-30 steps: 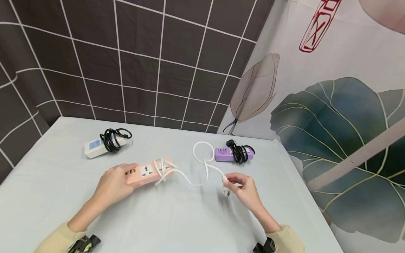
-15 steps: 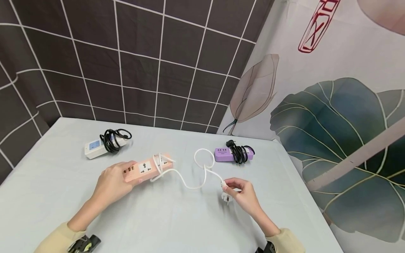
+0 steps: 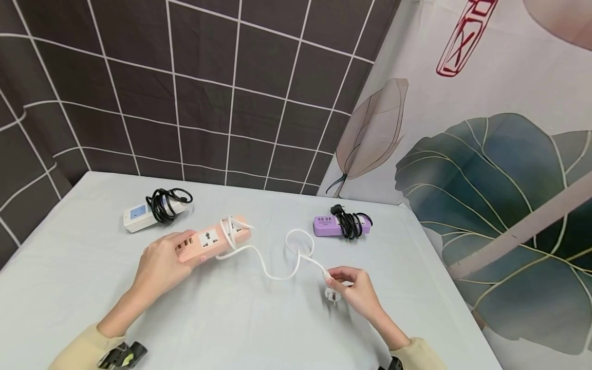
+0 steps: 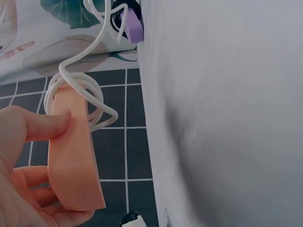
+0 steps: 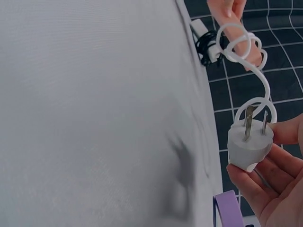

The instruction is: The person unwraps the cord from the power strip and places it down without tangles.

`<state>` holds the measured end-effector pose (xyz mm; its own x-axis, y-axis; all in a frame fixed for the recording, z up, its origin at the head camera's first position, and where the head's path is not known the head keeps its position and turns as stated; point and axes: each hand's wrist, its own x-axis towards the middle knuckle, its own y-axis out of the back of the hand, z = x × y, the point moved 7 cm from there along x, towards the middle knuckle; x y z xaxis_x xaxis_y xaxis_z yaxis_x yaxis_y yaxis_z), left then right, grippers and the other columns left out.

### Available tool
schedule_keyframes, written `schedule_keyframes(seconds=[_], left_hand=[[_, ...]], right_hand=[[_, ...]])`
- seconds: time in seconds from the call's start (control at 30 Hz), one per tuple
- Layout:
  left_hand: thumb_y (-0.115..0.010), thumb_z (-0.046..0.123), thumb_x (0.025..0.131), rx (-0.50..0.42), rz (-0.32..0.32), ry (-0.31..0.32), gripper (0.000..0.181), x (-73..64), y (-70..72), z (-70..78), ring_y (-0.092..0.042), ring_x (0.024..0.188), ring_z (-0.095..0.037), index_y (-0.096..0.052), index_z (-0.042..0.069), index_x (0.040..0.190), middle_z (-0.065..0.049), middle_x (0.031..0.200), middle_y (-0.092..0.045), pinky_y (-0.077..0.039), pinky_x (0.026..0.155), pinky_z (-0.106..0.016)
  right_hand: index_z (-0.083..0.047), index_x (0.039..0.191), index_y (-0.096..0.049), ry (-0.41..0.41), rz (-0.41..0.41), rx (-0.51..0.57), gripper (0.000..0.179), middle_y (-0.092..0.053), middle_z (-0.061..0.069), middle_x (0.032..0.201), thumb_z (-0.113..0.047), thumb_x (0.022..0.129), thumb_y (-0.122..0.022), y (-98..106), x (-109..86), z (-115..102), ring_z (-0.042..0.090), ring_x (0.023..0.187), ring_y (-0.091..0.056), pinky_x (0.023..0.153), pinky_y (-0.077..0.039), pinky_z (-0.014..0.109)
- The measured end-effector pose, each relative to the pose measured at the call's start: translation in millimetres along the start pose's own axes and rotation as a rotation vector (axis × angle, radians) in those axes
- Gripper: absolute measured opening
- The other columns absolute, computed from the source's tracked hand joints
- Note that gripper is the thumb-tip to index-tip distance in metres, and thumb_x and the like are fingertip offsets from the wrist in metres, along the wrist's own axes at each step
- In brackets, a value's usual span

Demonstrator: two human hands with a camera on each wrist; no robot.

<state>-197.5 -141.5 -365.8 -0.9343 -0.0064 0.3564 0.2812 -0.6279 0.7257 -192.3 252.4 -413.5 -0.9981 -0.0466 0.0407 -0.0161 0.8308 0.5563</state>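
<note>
White plug (image 5: 248,145) in raised right grip (image 3: 357,293) above table (image 3: 259,329)

The head camera looks forward and down from the near side of the flat, pale cloth-covered table (image 3: 259,329), farthest off. The left wrist camera, close to the left hand (image 3: 159,264), faces the far right corner; the right wrist camera, close to the right hand (image 3: 362,295), faces the far left corner. Both, rolled sideways, share the oblong peach plastic power strip (image 3: 214,239) and boxy purple power strip (image 3: 325,226).

Indoors, room type unclear — dark grid-patterned cloth (image 3: 203,46) behind, leaf-printed sheet (image 3: 490,169) at right, pale-covered table (image 3: 259,324)
</note>
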Motion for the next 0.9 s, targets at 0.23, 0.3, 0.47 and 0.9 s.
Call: schedule_keyframes(seconds=[0.23, 0.3, 0.47, 0.9], left_hand=[[-0.083, 0.022, 0.070, -0.029, -0.025, 0.032, 0.059, 1.0, 2.4, 0.4, -0.058, 0.108, -0.049, -0.063, -0.002, 0.121, -0.028, 0.118, -0.063, -0.046, 0.081, -0.058], [-0.082, 0.023, 0.071, -0.045, -0.045, 0.045, 0.060, 1.1, 2.6, 1.5, -0.057, 0.110, -0.049, -0.063, -0.003, 0.122, -0.028, 0.120, -0.063, -0.046, 0.083, -0.058], [-0.081, 0.023, 0.072, -0.053, -0.076, 0.057, 0.061, 1.5, 3.6, 6.0, -0.056, 0.112, -0.049, -0.061, -0.004, 0.123, -0.029, 0.121, -0.062, -0.045, 0.086, -0.058], [-0.079, 0.021, 0.072, -0.044, -0.103, 0.059, 0.058, 1.4, 7.0, 14.2, -0.059, 0.108, -0.046, -0.063, -0.001, 0.123, -0.028, 0.121, -0.062, -0.045, 0.079, -0.050]], right_hand=[[-0.006, 0.093, -0.075, 0.029, -0.045, -0.029, 0.013, -0.075, 0.007, 0.082, -0.010, 0.081, -0.073, -4.1, 0.1, 2.4, 0.006, 0.071, -0.067, 0.070, -0.051, 0.022], [-0.006, 0.093, -0.075, 0.028, -0.046, -0.040, 0.012, -0.075, 0.006, 0.081, -0.011, 0.081, -0.073, -4.9, 1.6, 3.1, 0.006, 0.071, -0.066, 0.070, -0.050, 0.022], [-0.007, 0.092, -0.075, -0.010, -0.042, -0.056, 0.012, -0.075, 0.005, 0.079, -0.009, 0.080, -0.073, -5.3, 6.2, 4.9, 0.008, 0.070, -0.066, 0.070, -0.049, 0.022], [-0.011, 0.088, -0.076, -0.015, -0.003, -0.125, 0.010, -0.074, 0.000, 0.075, -0.011, 0.079, -0.075, -1.7, 15.8, 8.4, 0.007, 0.068, -0.064, 0.072, -0.046, 0.024]])
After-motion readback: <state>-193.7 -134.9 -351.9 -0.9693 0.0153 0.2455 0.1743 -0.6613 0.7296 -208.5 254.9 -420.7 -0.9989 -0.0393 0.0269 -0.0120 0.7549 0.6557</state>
